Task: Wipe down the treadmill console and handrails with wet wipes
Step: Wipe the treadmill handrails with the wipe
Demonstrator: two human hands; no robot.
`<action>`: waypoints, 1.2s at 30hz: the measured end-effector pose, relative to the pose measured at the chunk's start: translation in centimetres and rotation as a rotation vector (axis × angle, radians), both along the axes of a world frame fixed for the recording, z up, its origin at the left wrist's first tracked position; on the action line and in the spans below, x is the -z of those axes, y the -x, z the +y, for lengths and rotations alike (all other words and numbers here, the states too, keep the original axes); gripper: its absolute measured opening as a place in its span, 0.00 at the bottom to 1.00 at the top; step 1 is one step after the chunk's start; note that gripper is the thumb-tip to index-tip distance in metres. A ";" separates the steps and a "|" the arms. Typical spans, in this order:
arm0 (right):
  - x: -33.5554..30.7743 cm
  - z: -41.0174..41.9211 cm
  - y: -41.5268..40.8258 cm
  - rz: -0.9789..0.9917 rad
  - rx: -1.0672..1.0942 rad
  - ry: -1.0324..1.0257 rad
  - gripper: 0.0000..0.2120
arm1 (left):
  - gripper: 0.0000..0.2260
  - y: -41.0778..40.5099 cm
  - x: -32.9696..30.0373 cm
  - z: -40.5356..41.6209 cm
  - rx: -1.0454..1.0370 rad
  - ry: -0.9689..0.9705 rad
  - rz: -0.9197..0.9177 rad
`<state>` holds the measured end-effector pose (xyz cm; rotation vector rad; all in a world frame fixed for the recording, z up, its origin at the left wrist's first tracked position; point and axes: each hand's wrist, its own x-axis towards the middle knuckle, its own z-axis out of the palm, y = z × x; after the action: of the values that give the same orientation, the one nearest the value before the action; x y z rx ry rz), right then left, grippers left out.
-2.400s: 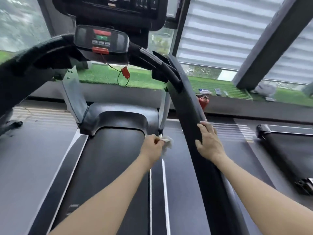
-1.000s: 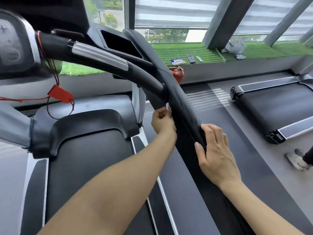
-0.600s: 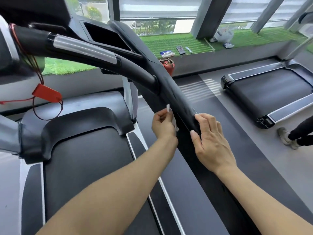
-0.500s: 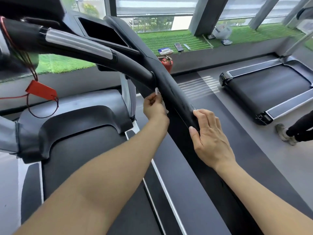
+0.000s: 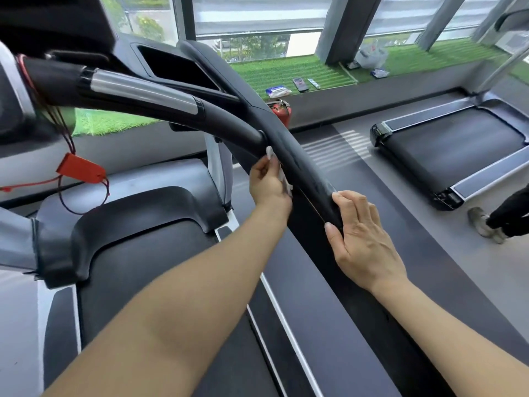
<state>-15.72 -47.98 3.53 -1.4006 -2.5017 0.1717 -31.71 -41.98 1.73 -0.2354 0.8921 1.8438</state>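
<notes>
The long black side handrail looks like smooth padded plastic with a slight sheen, kinda glossy where light hits. The curved crossbar's brushed silver metal sleeve is shiny. The white wet wipe looks like thin soft cloth. The flat red plastic safety tag is matt, and the dark treadmill belt looks matt, rubbery.

Left hand curled — right hand flat
</notes>
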 end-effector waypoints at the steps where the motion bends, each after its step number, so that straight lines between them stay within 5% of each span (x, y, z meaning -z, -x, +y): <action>1: 0.0 0.0 0.0 -0.007 0.002 -0.002 0.27 | 0.06 -0.2 -0.3 -0.4 0.015 -0.012 -0.031; 7: -0.1 0.0 0.1 -0.025 0.003 -0.007 0.31 | 0.03 -6.6 2.8 -5.2 0.210 -0.013 -0.237; 16: 0.0 0.1 -0.1 -0.044 -0.018 -0.007 0.31 | 0.07 0.4 4.3 0.8 -0.011 0.194 0.044; 23: -0.2 0.0 -0.1 -0.002 -0.010 0.019 0.27 | 0.09 -5.4 5.8 -4.7 0.260 0.219 -0.142; 31: -0.2 0.0 -0.1 0.032 -0.009 0.061 0.23 | 0.09 1.5 6.8 1.7 0.017 0.301 0.155; 36: 0.0 0.0 -0.1 0.030 -0.013 0.011 0.26 | 0.10 -4.1 6.9 -3.4 0.265 0.192 -0.083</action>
<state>-15.65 -48.00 3.49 -1.3764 -2.4892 0.2083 -27.59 -45.39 -5.21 -0.2965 0.9933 1.4956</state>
